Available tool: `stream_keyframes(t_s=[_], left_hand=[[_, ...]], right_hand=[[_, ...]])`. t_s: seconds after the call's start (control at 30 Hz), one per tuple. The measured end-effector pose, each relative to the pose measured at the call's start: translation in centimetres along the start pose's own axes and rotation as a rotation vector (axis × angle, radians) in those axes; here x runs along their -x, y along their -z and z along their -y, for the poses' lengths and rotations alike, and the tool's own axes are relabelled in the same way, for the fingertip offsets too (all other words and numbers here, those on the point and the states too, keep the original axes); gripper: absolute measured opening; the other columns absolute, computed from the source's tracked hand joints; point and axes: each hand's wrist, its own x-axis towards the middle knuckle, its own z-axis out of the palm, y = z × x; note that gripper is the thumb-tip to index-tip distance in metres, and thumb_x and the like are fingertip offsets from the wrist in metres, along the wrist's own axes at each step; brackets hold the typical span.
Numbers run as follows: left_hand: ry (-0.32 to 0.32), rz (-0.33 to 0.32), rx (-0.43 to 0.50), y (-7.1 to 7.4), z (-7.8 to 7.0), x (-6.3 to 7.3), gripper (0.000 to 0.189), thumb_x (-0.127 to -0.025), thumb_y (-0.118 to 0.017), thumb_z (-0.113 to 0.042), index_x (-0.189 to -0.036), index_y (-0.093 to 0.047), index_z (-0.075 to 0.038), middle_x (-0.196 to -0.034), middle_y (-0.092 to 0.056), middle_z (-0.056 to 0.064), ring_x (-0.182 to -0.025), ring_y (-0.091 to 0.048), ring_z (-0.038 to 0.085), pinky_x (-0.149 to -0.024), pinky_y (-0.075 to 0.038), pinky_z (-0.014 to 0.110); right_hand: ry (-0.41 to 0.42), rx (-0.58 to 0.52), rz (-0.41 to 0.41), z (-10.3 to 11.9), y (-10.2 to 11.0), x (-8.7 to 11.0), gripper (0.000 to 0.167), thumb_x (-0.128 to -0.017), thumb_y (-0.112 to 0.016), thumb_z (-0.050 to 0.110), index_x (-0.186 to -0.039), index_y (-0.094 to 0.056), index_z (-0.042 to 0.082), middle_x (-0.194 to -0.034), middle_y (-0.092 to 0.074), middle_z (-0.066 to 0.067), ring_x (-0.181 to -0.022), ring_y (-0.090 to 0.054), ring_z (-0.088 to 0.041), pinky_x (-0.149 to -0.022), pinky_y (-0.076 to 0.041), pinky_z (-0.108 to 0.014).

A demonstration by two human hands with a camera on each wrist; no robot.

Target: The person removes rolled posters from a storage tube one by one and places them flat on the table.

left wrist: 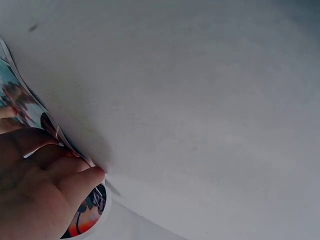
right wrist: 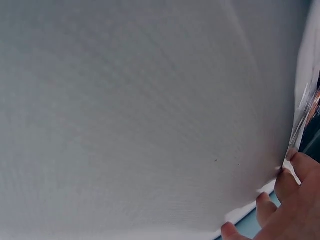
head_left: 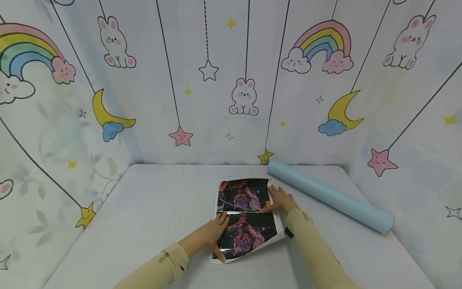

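Note:
A glossy printed sheet with a white border lies on the table, showing two near-identical dark pictures of figures, one above the other. A crease line runs between them, and the lower right edge curves up. My left hand rests along the sheet's left edge, thumb spread toward the lower left corner. In the left wrist view, its fingertips sit right at the paper's edge. On the upper right edge rests my right hand, fingers and thumb spread. The right wrist view shows its fingertips along that border.
A light blue roll lies diagonally on the right of the white table, behind my right hand. Behind and at the sides hangs a pale cloth printed with rabbits, stars, moons and rainbows.

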Motion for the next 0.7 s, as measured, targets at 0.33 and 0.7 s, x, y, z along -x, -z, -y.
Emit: stream_keyframes(t_s=[0.33,0.7], left_hand=[[-0.016,0.009,0.006,0.8,-0.4,-0.2,0.122,-0.051,-0.079,-0.058,-0.143,-0.023,0.0,-0.15,-0.014,0.017,-0.136,-0.015,0.034,-0.103,-0.03,0.045],[-0.059,-0.017,0.266,1.8,1.0,-0.4,0.111,-0.059,-0.083,-0.043,-0.142,-0.025,0.002,-0.149,-0.017,0.018,-0.136,-0.018,0.033,-0.104,-0.028,0.044]], right_hand=[[-0.004,0.0,0.012,-0.3,0.9,0.7,0.118,-0.061,-0.071,0.065,-0.146,-0.017,0.004,-0.15,-0.013,-0.017,-0.134,-0.013,-0.042,-0.097,-0.02,-0.065],[0.074,0.034,-0.018,-1.1,0.9,0.9,0.109,-0.069,-0.059,0.07,-0.145,-0.019,0.002,-0.15,-0.011,-0.019,-0.134,-0.017,-0.04,-0.098,-0.027,-0.058]])
